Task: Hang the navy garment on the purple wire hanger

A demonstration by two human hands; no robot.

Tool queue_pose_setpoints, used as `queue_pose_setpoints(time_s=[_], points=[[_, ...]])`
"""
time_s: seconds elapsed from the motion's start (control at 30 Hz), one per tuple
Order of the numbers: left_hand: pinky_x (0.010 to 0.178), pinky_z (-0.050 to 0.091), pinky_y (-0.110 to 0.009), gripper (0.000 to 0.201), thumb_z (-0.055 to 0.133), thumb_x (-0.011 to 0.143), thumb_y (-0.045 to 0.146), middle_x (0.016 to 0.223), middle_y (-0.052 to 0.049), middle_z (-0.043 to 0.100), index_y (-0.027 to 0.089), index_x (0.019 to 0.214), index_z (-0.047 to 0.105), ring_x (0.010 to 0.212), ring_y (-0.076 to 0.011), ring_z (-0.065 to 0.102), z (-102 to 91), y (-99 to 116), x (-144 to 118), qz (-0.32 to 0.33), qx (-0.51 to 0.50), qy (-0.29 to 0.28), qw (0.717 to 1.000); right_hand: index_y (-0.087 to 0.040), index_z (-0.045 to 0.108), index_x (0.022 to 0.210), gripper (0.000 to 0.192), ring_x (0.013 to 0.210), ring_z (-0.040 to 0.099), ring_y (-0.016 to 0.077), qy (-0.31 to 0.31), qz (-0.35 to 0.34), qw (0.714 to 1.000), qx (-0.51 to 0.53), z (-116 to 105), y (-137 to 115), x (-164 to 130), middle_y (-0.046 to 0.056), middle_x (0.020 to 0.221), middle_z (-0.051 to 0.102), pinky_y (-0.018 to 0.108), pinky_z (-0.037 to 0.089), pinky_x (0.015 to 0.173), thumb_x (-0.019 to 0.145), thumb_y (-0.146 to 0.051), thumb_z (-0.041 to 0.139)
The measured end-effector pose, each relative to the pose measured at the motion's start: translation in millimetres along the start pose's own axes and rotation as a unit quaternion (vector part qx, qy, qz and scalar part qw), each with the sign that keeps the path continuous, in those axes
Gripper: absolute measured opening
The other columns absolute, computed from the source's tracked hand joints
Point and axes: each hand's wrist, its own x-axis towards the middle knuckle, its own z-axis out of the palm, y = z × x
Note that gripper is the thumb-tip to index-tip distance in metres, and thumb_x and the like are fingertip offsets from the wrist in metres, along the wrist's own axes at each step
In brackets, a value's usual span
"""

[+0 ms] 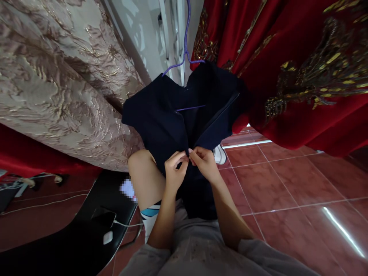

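Note:
A dark navy garment (161,115) hangs on a purple hanger (185,53) in front of me, its front open in the middle. My left hand (175,168) and my right hand (204,161) meet at the garment's front opening, fingertips pinched on the two fabric edges close together. What sits between the fingertips is too small to make out. The garment's lower part drapes down over my lap and knee (142,168).
A beige brocade fabric (57,76) hangs at the left and a red gold-embroidered cloth (301,69) at the right. A black chair (86,230) with a phone (103,218) and charger cable stands at lower left. Red floor tiles (287,184) spread to the right.

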Motion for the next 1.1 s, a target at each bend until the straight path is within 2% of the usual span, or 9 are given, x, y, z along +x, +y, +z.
queue_pose_setpoints(time_s=[0.13,0.33,0.47,0.67,0.8,0.9,0.97,1.03,1.1], points=[[0.077,0.059,-0.026,0.003,0.067,0.091,0.017,0.081,-0.001,0.064,0.018,0.092,0.07,0.078,-0.0144,0.068,-1.1,-6.8,0.0,-0.007,0.02,0.015,1.0,-0.016,0.064,0.088,0.034,0.06,0.052,0.0096,-0.073,0.017,0.997,-0.015,-7.0,-1.2,1.1,-0.002,0.067,0.06,0.024,0.04,0.06,0.098,-0.049,0.062],[0.074,0.058,-0.025,0.031,0.067,0.086,0.016,0.08,0.0,0.067,0.019,0.116,0.062,0.072,-0.0131,0.068,11.8,-14.7,-4.4,-0.011,0.01,0.051,0.999,-0.017,0.057,0.069,0.041,0.049,0.042,0.0077,-0.082,0.04,0.99,-0.111,-13.5,-6.7,7.1,-0.005,0.052,0.05,0.025,0.031,0.054,0.099,-0.043,0.055],[0.073,0.058,-0.025,0.026,0.066,0.084,0.018,0.082,0.0,0.064,0.019,0.111,0.062,0.074,-0.013,0.067,14.8,-10.0,-4.3,-0.038,-0.029,0.062,0.997,-0.017,0.061,0.073,0.039,0.053,0.049,0.0086,-0.118,0.047,0.99,-0.057,-12.2,-14.9,3.6,-0.003,0.057,0.058,0.024,0.035,0.054,0.097,-0.048,0.058],[0.073,0.057,-0.025,0.006,0.066,0.084,0.02,0.076,0.001,0.063,0.018,0.089,0.064,0.07,-0.0125,0.065,13.2,-9.9,4.7,-0.018,-0.009,0.097,0.995,-0.016,0.067,0.075,0.041,0.046,0.045,0.0073,-0.062,0.03,0.997,0.019,1.0,-38.1,20.5,-0.003,0.052,0.055,0.023,0.033,0.048,0.092,-0.053,0.065],[0.069,0.055,-0.026,0.006,0.066,0.08,0.022,0.07,0.001,0.062,0.018,0.081,0.062,0.064,-0.0127,0.063,18.7,-34.7,13.2,-0.017,0.049,0.113,0.992,-0.016,0.065,0.074,0.04,0.043,0.041,0.0039,0.041,-0.119,0.99,0.067,4.2,-89.3,65.9,-0.005,0.051,0.051,0.018,0.029,0.045,0.095,-0.05,0.066],[0.066,0.054,-0.026,0.005,0.065,0.079,0.022,0.067,0.001,0.062,0.018,0.078,0.061,0.063,-0.0133,0.063,21.6,-49.1,18.8,-0.025,0.064,0.084,0.994,-0.016,0.061,0.075,0.044,0.046,0.045,0.0015,0.083,-0.184,0.978,0.057,5.8,-122.8,86.1,-0.005,0.056,0.047,0.014,0.029,0.047,0.1,-0.052,0.06],[0.062,0.054,-0.025,0.003,0.066,0.077,0.017,0.067,0.001,0.064,0.018,0.077,0.063,0.061,-0.0136,0.063,20.2,-45.1,23.8,-0.028,0.072,0.028,0.997,-0.017,0.06,0.075,0.045,0.047,0.047,0.0011,0.077,-0.189,0.978,0.043,7.2,-129.2,86.1,-0.005,0.057,0.046,0.012,0.03,0.047,0.101,-0.053,0.058],[0.064,0.055,-0.026,0.007,0.067,0.076,0.012,0.072,-0.001,0.068,0.018,0.079,0.068,0.064,-0.0143,0.066,15.6,-26.4,32.2,-0.026,0.075,-0.036,0.996,-0.017,0.059,0.075,0.043,0.045,0.045,0.0013,0.071,-0.185,0.979,0.04,7.6,-123.9,79.8,-0.006,0.055,0.046,0.012,0.03,0.045,0.101,-0.051,0.06],[0.074,0.059,-0.027,0.015,0.065,0.08,0.009,0.085,-0.004,0.073,0.018,0.09,0.072,0.076,-0.0157,0.071,8.9,5.4,46.0,0.001,0.067,-0.061,0.996,-0.018,0.06,0.074,0.041,0.043,0.041,0.0019,0.067,-0.179,0.981,0.046,6.4,-115.6,72.6,-0.006,0.053,0.047,0.013,0.031,0.042,0.1,-0.049,0.063]])
